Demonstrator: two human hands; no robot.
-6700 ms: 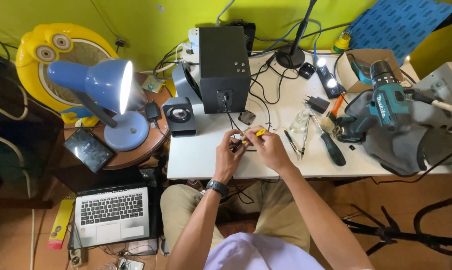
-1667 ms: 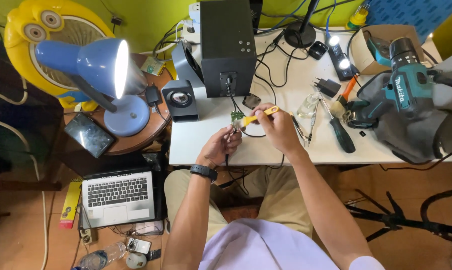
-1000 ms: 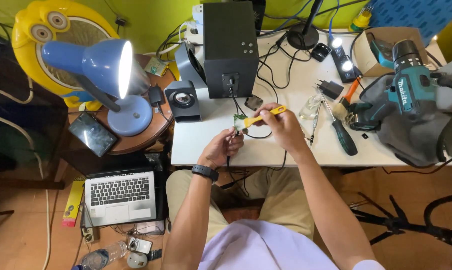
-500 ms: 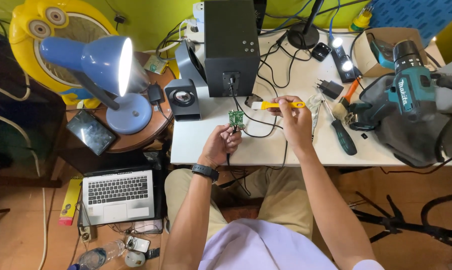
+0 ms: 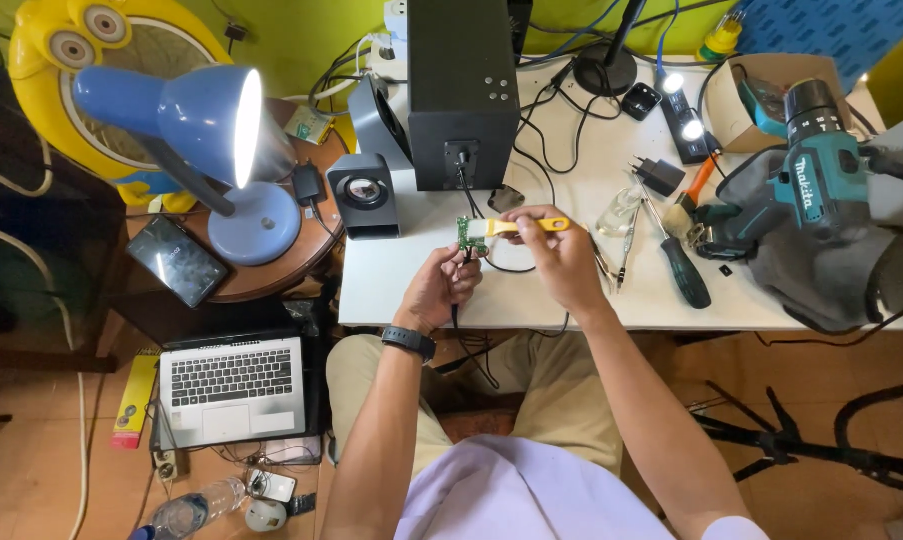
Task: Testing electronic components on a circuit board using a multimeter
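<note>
My left hand (image 5: pixel 443 287) pinches a small green circuit board (image 5: pixel 468 235) upright above the white table (image 5: pixel 391 290). A black wire hangs from the board. My right hand (image 5: pixel 559 255) grips a yellow-handled screwdriver (image 5: pixel 527 226) held level, its tip touching the board from the right. A black wristwatch (image 5: pixel 408 342) sits on my left wrist. Directly behind the board stands a big black speaker box (image 5: pixel 461 90).
A small grey speaker (image 5: pixel 363 195) and a lit blue desk lamp (image 5: pixel 196 130) stand to the left. A black-handled screwdriver (image 5: pixel 681 270), a teal cordless drill (image 5: pixel 806 175) and a grey bag (image 5: pixel 851 270) lie to the right. A laptop (image 5: pixel 231 385) sits on the floor.
My right hand swung the yellow screwdriver away to the right, then brought its tip back onto the board. My left hand kept the board raised in place.
</note>
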